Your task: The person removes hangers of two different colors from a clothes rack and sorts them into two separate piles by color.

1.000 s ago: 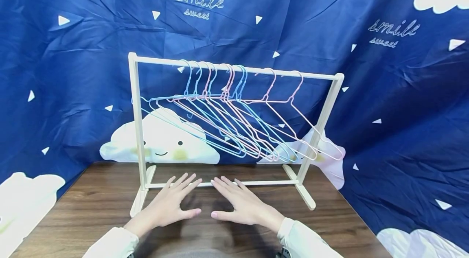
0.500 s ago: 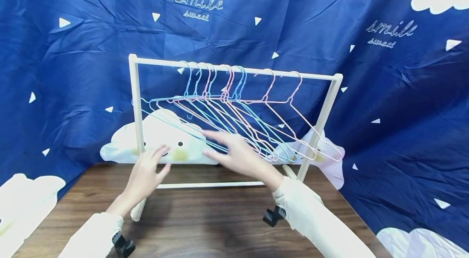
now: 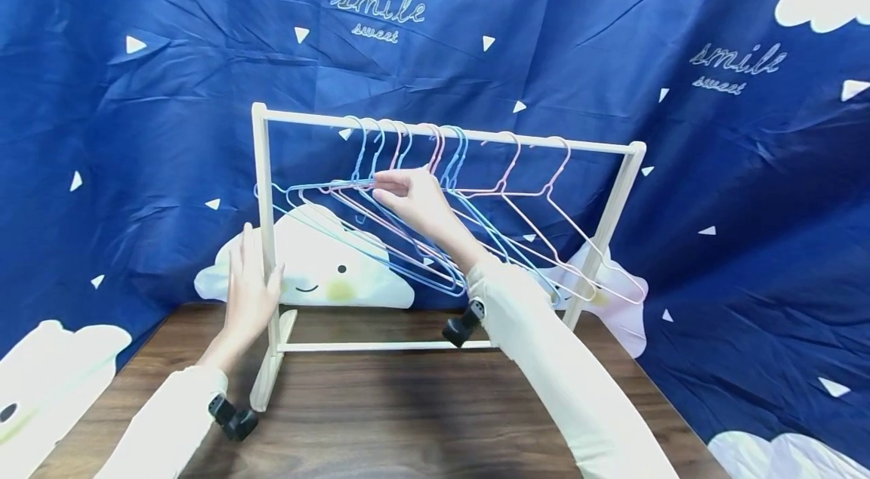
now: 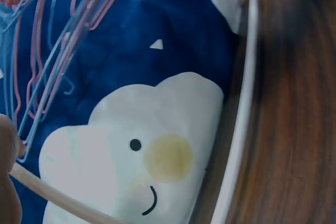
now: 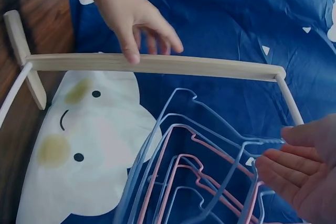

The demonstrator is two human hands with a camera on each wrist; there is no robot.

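A white wooden rack stands on the table, with several blue and pink hangers on its top bar. My left hand is at the left post, fingers straight on its outer side and the thumb toward the inner side; in the right wrist view the thumb overlaps the post. My right hand is raised in front of the hangers, fingers extended to the left near the necks of a blue hanger and its neighbours. No hanger is gripped in its fingers. It hides part of the middle hangers.
Two pink hangers, one of them the rightmost hanger, hang apart at the right. A low crossbar joins the rack's feet above the brown wooden table. Close behind hangs a blue curtain printed with clouds.
Both hands have lifted from above the table. The left hand has gone left and up to the rack's left post; the right hand has risen to the hangers' necks. The hangers look unmoved.
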